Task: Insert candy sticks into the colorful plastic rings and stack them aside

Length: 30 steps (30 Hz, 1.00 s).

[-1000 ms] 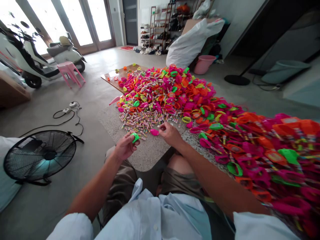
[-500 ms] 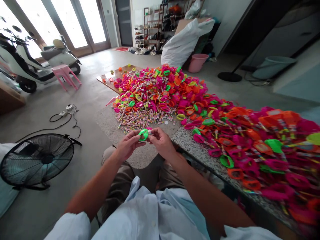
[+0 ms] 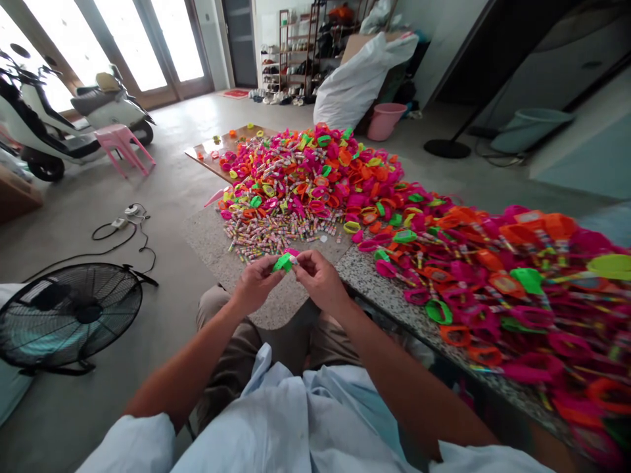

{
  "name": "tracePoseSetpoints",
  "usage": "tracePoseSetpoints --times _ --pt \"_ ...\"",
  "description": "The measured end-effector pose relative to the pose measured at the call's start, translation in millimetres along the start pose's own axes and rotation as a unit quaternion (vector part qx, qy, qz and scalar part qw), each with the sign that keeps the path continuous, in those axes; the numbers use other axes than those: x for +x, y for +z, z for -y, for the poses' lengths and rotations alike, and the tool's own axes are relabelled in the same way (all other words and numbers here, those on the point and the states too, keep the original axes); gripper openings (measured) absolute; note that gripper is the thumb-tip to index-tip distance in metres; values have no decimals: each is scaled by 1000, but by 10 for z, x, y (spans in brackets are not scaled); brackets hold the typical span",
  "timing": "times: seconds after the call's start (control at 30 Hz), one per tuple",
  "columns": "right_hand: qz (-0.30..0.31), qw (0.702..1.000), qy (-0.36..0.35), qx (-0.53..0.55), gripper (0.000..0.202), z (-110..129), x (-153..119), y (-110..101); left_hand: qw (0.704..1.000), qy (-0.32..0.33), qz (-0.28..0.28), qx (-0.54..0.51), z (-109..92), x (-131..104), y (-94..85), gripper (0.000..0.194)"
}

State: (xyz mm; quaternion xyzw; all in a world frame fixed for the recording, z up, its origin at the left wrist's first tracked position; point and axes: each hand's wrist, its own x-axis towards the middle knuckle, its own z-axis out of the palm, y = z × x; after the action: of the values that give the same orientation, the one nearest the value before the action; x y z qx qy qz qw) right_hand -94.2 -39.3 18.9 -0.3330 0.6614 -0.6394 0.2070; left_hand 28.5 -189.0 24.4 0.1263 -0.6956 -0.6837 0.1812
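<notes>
My left hand (image 3: 256, 282) is closed on a bright green plastic toy watch (image 3: 282, 263), held just above the near edge of the stone slab. Fingers and thumb of my right hand (image 3: 320, 279) pinch a small pale printed roll (image 3: 294, 260) against the watch's right side. A bit of pink shows behind the two; whether it is held or lies beyond, I cannot tell. Past my hands lie many small wrapped rolls (image 3: 261, 236) in a loose heap. Behind and to the right spreads a large pile of pink, orange, green and yellow toy watches (image 3: 444, 263).
The speckled stone tabletop (image 3: 374, 276) runs along my right side. On the floor at left stand a black fan (image 3: 86, 315), a power strip with cable (image 3: 119, 223), a pink stool (image 3: 118, 138) and a scooter (image 3: 73, 125). A white sack (image 3: 350, 85) and pink bucket (image 3: 387, 121) are behind the pile.
The green toy watch has turned in my left hand, so its open loop no longer faces me. Both hands stay close together, and the view has shifted slightly.
</notes>
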Motion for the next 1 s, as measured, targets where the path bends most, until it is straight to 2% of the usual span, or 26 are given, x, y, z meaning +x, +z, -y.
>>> tracePoseSetpoints --times 0.13,0.27,0.5,0.7,0.87,1.0 --pt "-9 1000 -10 -25 26 33 -35 -63 999 8 -12 35 16 -9 -14 39" --pt "-21 1000 10 -12 31 23 -39 -94 997 -35 -11 -71 -22 1 21 44" --pt "-2 983 77 169 39 28 -67 35 968 -84 -11 -238 -93 1 153 43" --pt "-26 961 124 246 42 17 -8 76 936 -138 7 -323 -127 -34 255 45" --pt "18 941 184 282 48 25 47 41 909 -177 6 -377 -85 -37 253 43" --pt "27 925 200 323 42 -17 68 25 900 -190 9 -391 -96 -41 254 38"
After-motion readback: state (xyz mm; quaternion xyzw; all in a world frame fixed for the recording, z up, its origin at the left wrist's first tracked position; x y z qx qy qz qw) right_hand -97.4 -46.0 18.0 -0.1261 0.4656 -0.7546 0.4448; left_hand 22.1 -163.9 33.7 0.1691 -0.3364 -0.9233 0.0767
